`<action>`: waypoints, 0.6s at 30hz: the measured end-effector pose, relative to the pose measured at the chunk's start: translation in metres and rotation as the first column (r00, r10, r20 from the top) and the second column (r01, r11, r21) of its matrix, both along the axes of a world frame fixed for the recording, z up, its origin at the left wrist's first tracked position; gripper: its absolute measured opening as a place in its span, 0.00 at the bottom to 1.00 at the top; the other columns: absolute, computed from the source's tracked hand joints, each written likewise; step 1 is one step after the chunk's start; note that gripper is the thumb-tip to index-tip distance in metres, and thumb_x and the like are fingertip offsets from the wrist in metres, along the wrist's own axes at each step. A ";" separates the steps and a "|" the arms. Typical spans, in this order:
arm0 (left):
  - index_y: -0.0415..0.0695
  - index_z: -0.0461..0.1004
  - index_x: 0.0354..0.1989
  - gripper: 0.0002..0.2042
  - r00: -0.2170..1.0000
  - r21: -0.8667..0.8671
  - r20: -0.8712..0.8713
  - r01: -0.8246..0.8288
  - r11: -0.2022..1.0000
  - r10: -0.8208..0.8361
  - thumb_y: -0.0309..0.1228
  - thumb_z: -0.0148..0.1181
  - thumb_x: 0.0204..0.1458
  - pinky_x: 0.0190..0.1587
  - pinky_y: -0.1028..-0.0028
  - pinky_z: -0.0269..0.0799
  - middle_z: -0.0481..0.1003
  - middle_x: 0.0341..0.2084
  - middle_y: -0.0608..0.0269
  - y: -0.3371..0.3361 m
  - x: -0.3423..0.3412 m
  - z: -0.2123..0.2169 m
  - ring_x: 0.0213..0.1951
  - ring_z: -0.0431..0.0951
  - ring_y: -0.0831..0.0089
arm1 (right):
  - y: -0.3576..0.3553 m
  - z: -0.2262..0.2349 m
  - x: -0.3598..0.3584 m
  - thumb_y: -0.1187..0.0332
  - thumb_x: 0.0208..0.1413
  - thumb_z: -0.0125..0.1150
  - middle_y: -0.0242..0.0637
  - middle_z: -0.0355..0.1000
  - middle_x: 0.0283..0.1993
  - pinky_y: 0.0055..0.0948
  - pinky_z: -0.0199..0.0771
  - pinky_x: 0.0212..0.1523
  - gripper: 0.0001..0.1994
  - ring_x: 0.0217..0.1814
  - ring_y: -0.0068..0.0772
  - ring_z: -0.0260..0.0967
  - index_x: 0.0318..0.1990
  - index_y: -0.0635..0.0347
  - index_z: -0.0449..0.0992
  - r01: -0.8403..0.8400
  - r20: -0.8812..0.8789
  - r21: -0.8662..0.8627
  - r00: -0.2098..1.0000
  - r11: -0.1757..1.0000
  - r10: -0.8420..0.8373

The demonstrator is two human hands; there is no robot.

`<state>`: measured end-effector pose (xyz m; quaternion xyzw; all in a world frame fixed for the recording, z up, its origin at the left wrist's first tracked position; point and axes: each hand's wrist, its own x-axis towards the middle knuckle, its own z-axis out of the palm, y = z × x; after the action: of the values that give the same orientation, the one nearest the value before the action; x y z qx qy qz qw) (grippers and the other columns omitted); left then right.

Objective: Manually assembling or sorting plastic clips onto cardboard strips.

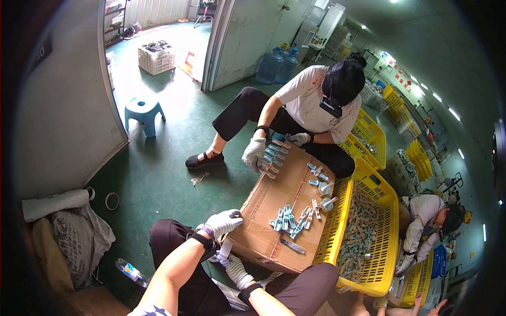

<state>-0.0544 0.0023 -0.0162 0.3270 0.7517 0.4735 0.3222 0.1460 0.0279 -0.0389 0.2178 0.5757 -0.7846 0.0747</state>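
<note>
My left hand (223,221), in a white knit glove, rests on the near left edge of a brown cardboard box (274,203) that serves as a work surface. Just below it my right hand (233,268), also gloved, pinches a small pale clip-like piece (225,249) at the box's near corner. A loose pile of light blue and white plastic clips (291,218) lies on the box top. Across the box a seated person in a white shirt lines up blue clips (274,154) with a gloved hand (254,151).
A yellow plastic crate (387,197) full of small parts stands right of the box, with more yellow crates behind. Another person crouches at the far right. A blue stool (143,110), a white crate, water jugs and a grey bag lie around on the green floor.
</note>
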 end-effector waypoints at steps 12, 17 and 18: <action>0.41 0.71 0.52 0.22 0.999 0.003 0.033 0.003 1.000 -0.003 0.43 0.54 0.54 0.54 0.68 0.66 0.75 0.46 0.53 -0.001 -0.001 -0.011 0.49 0.73 0.61 | -0.002 -0.002 0.001 0.60 0.60 0.58 0.34 0.77 0.46 0.24 0.68 0.55 0.17 0.48 0.24 0.72 0.51 0.63 0.74 0.002 -0.007 0.032 1.000 0.999 -0.001; 0.40 0.72 0.50 0.19 1.000 0.031 0.008 -0.021 0.999 0.021 0.40 0.57 0.54 0.52 0.67 0.67 0.76 0.43 0.54 0.002 0.001 -0.013 0.45 0.73 0.64 | 0.000 -0.008 0.001 0.60 0.60 0.58 0.33 0.77 0.45 0.24 0.68 0.54 0.17 0.48 0.23 0.72 0.50 0.62 0.74 0.006 -0.031 0.024 1.000 1.000 -0.006; 0.40 0.72 0.49 0.19 1.000 0.026 -0.001 -0.020 0.999 0.020 0.40 0.57 0.54 0.51 0.67 0.67 0.76 0.43 0.54 0.001 0.001 -0.011 0.45 0.73 0.64 | -0.001 -0.008 0.001 0.60 0.60 0.58 0.34 0.77 0.45 0.24 0.68 0.55 0.17 0.48 0.23 0.72 0.51 0.62 0.74 0.010 -0.026 0.024 1.000 1.000 -0.009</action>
<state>-0.0535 0.0038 -0.0271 0.3240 0.7489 0.4861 0.3129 0.1474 0.0272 -0.0468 0.2112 0.5851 -0.7806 0.0607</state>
